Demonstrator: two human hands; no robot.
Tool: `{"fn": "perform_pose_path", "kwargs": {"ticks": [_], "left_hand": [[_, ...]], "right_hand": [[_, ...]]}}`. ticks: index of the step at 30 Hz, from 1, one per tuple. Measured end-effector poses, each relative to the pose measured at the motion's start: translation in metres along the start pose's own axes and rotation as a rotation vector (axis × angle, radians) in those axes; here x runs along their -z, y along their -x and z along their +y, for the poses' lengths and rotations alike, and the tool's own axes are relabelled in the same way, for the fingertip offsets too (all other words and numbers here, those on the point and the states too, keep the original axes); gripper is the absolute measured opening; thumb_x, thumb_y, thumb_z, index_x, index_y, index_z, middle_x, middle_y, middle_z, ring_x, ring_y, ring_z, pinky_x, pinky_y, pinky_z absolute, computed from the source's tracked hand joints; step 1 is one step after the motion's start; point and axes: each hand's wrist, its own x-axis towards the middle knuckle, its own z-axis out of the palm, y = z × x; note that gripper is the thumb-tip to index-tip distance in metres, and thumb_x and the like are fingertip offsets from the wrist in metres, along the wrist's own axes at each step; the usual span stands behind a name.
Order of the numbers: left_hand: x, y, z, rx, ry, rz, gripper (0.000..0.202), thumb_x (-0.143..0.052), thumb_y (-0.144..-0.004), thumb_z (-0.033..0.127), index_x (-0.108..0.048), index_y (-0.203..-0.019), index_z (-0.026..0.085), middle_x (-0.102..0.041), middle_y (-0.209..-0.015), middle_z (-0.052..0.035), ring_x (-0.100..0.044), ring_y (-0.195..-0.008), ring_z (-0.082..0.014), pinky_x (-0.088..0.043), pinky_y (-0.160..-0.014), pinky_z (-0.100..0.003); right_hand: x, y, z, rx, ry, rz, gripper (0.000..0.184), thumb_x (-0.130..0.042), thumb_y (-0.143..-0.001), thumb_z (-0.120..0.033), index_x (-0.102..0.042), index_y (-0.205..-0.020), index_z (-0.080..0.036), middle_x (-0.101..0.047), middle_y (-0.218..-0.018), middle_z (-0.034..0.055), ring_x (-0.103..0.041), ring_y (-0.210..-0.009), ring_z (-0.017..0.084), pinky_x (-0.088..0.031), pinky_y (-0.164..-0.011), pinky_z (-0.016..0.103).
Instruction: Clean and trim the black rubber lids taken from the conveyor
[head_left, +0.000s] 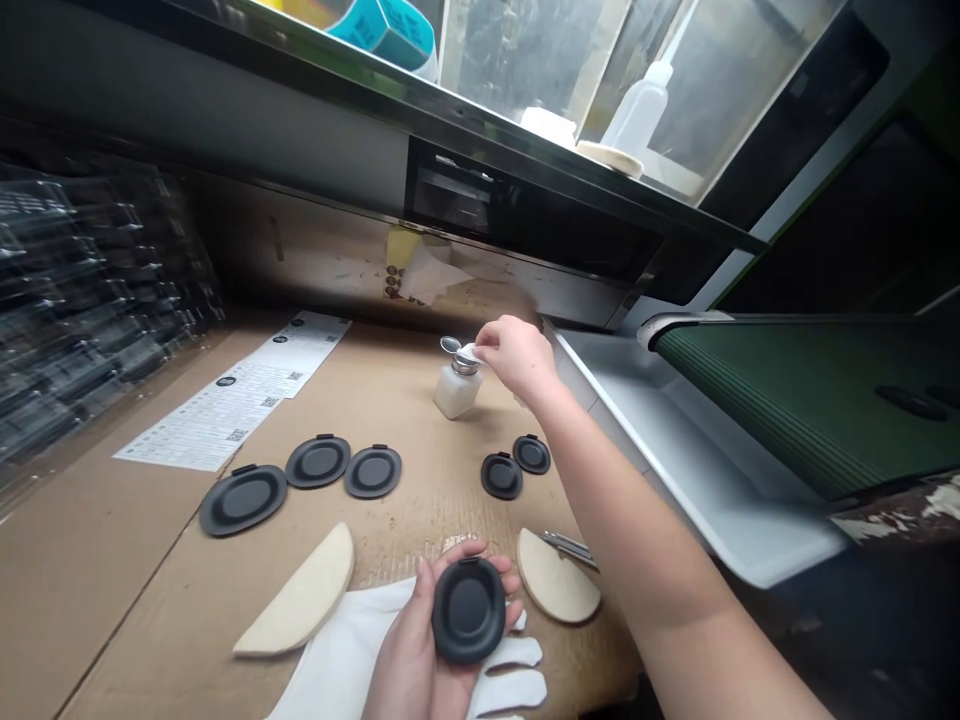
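My left hand point(420, 650) is closed around a black oval rubber part point(469, 610), held near the front edge above a white glove point(352, 650). My right hand point(517, 355) reaches out over the cardboard and pinches a small white wipe point(469, 352) against the metal top of a small white pump bottle point(457, 385). Three larger black oval parts point(318, 461) lie in a row to the left. Two smaller ones point(501, 475) lie just below the bottle, beside my right forearm.
Two cream half-round pads point(304, 595) point(555, 577) flank the glove, with metal tweezers point(568, 545) by the right one. Label sheets point(232, 405) lie at the left back. Stacked clear trays point(82, 300) stand far left. A white tray point(697, 460) and green conveyor belt point(810, 400) lie right.
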Motion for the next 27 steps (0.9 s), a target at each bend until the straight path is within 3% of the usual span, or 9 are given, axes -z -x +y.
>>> {"fn": "perform_pose_path", "kwargs": {"ticks": [4, 7, 10, 14, 21, 24, 27], "left_hand": [[-0.001, 0.001, 0.0, -0.009, -0.032, 0.016, 0.038, -0.049, -0.083, 0.044, -0.064, -0.097, 0.012, -0.069, -0.09, -0.0147, -0.064, -0.085, -0.0264, -0.045, -0.086, -0.045], [-0.002, 0.001, -0.002, -0.019, -0.027, 0.008, 0.036, -0.049, -0.084, 0.041, -0.065, -0.099, 0.013, -0.069, -0.09, -0.0122, -0.063, -0.086, -0.0253, -0.046, -0.086, -0.043], [-0.003, 0.001, -0.004, -0.05, -0.05, -0.004, 0.032, -0.052, -0.084, 0.038, -0.066, -0.102, 0.016, -0.068, -0.099, -0.0096, -0.059, -0.099, -0.0256, -0.045, -0.087, -0.039], [0.001, 0.001, -0.005, -0.036, -0.146, 0.002, 0.037, -0.054, -0.082, 0.039, -0.062, -0.112, 0.018, -0.067, -0.105, -0.0093, -0.055, -0.106, -0.0275, -0.045, -0.088, -0.039], [-0.003, 0.001, -0.006, -0.042, -0.196, 0.034, 0.042, -0.053, -0.083, 0.04, -0.057, -0.119, 0.018, -0.067, -0.107, -0.0089, -0.057, -0.104, -0.0259, -0.046, -0.088, -0.038], [-0.007, 0.003, -0.005, -0.045, -0.205, 0.076, 0.047, -0.051, -0.084, 0.038, -0.05, -0.124, 0.013, -0.069, -0.099, -0.0131, -0.062, -0.093, -0.0271, -0.047, -0.086, -0.043], [-0.009, 0.004, -0.004, -0.053, -0.228, 0.075, 0.048, -0.048, -0.086, 0.034, -0.045, -0.126, 0.008, -0.069, -0.094, -0.0168, -0.065, -0.087, -0.028, -0.047, -0.087, -0.046]], "right_hand": [[0.01, 0.086, -0.013, 0.157, -0.012, 0.003, 0.01, -0.057, -0.08, -0.024, -0.059, -0.071, -0.022, -0.056, -0.077, -0.0027, -0.051, -0.071, 0.011, -0.03, -0.057, 0.024], [-0.003, 0.148, -0.017, 0.301, -0.081, -0.148, 0.011, -0.058, -0.079, -0.02, -0.057, -0.068, -0.021, -0.056, -0.071, -0.0026, -0.05, -0.067, 0.011, -0.031, -0.056, 0.023], [-0.022, 0.182, -0.013, 0.305, -0.121, -0.155, 0.01, -0.056, -0.082, -0.023, -0.058, -0.072, -0.021, -0.057, -0.073, -0.002, -0.05, -0.067, 0.011, -0.032, -0.058, 0.024], [-0.036, 0.188, -0.005, 0.364, -0.085, -0.065, 0.023, -0.047, -0.088, -0.03, -0.055, -0.07, -0.02, -0.056, -0.071, -0.0009, -0.047, -0.066, 0.012, -0.029, -0.057, 0.027], [-0.026, 0.191, 0.001, 0.528, 0.117, 0.049, 0.021, -0.045, -0.084, -0.014, -0.05, -0.064, -0.018, -0.05, -0.064, 0.0007, -0.038, -0.06, 0.014, -0.021, -0.054, 0.03], [-0.014, 0.19, 0.018, 0.466, 0.192, 0.098, 0.022, -0.043, -0.085, -0.014, -0.052, -0.065, -0.018, -0.051, -0.065, 0.0019, -0.04, -0.063, 0.015, -0.022, -0.055, 0.029], [-0.012, 0.182, 0.049, 0.308, 0.306, 0.156, 0.023, -0.043, -0.088, -0.015, -0.054, -0.068, -0.018, -0.054, -0.068, 0.0026, -0.042, -0.065, 0.015, -0.022, -0.056, 0.03]]}}
